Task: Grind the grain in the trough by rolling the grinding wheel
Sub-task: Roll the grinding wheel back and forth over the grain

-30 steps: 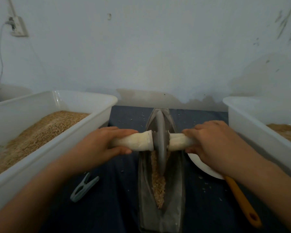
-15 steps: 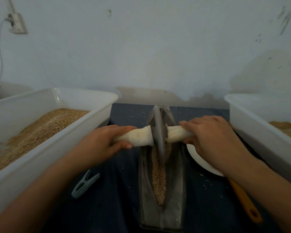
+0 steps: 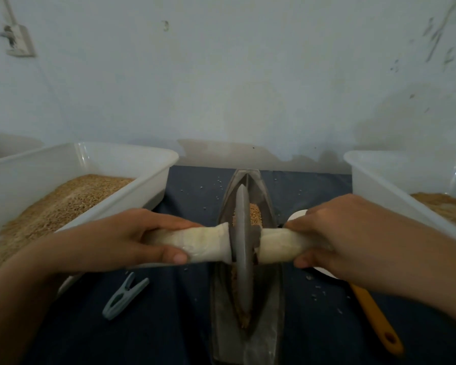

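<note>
Grinding wheel has rolled back toward the near half of the trough, exposing grain at the far end. Left hand and right hand each keep a closed grip on the white-wrapped handle. Return stroke done; push forward next, probably.

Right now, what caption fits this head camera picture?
Two hands roll a grinding wheel over grain in a trough.

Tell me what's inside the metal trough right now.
The trough holds brown grain beyond the upright grinding wheel, with a thin line nearer. Anything directly under the wheel is covered.
</note>
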{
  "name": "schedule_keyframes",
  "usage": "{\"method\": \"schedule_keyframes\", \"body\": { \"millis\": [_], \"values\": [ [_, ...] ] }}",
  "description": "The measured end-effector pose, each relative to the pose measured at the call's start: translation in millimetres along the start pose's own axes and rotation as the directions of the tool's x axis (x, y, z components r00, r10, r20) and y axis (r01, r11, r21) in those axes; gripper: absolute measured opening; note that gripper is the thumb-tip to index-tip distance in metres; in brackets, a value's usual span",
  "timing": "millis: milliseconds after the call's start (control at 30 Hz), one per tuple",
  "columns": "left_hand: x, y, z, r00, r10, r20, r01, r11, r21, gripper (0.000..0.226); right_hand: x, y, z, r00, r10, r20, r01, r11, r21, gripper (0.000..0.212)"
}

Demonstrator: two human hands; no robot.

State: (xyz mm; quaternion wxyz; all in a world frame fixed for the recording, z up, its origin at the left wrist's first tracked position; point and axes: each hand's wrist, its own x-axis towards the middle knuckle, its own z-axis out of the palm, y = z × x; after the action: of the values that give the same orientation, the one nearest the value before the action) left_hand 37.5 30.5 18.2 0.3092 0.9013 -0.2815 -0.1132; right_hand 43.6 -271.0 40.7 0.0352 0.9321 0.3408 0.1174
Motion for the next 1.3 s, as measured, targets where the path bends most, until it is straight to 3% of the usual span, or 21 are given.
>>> {"method": "schedule_keyframes", "body": {
  "millis": [100,167,267,400,500,633,700,767,900,967,1033,1133,1300],
  "values": [
    [11,-5,12,0.969,-0.007,-0.249,0.046,0.987,0.152,0.039,16,4,17,0.997,0.045,-0.063,-0.048,0.998,-0.037,0.031],
    [22,-8,23,0.917,0.012,-0.399,0.109,0.954,0.279,0.045,27,10,32,0.986,0.091,-0.141,-0.104,0.991,-0.087,0.040],
    [36,-13,34,0.837,0.134,-0.530,0.147,0.878,0.456,0.052,34,19,45,0.973,0.144,-0.180,-0.165,0.981,-0.107,0.050],
    [30,-12,27,0.876,0.115,-0.469,0.089,0.916,0.391,0.052,25,14,36,0.989,0.089,-0.119,-0.103,0.988,-0.119,0.041],
    [16,-7,15,0.954,0.024,-0.299,0.039,0.978,0.203,0.049,12,3,17,0.999,0.008,-0.044,-0.014,0.988,-0.151,0.030],
    [1,0,3,0.998,0.025,-0.057,-0.025,1.000,0.008,0.043,-3,-2,-3,0.999,0.001,0.038,-0.001,1.000,-0.006,0.033],
    [1,0,3,0.997,0.034,-0.064,-0.033,0.999,0.015,0.043,-3,0,-2,0.999,0.024,0.046,-0.027,0.998,0.054,0.032],
    [7,-3,9,0.985,0.004,-0.171,0.013,0.995,0.098,0.040,4,4,7,0.998,0.055,0.020,-0.056,0.996,0.067,0.031],
    [30,-11,31,0.873,0.081,-0.481,0.131,0.911,0.391,0.048,27,15,37,0.982,0.134,-0.130,-0.139,0.990,-0.025,0.043],
    [37,-15,37,0.827,0.159,-0.540,0.152,0.860,0.486,0.052,32,20,48,0.970,0.165,-0.178,-0.175,0.984,-0.042,0.049],
    [38,-17,36,0.829,0.181,-0.529,0.121,0.866,0.486,0.054,31,23,52,0.967,0.164,-0.193,-0.177,0.983,-0.051,0.050],
    [32,-15,28,0.876,0.103,-0.471,0.089,0.926,0.367,0.053,25,16,45,0.978,0.112,-0.178,-0.133,0.985,-0.109,0.043],
    [8,-5,8,0.989,-0.012,-0.148,0.023,0.997,0.079,0.047,7,0,11,1.000,0.009,-0.025,-0.012,0.995,-0.103,0.028]
  ]
}}
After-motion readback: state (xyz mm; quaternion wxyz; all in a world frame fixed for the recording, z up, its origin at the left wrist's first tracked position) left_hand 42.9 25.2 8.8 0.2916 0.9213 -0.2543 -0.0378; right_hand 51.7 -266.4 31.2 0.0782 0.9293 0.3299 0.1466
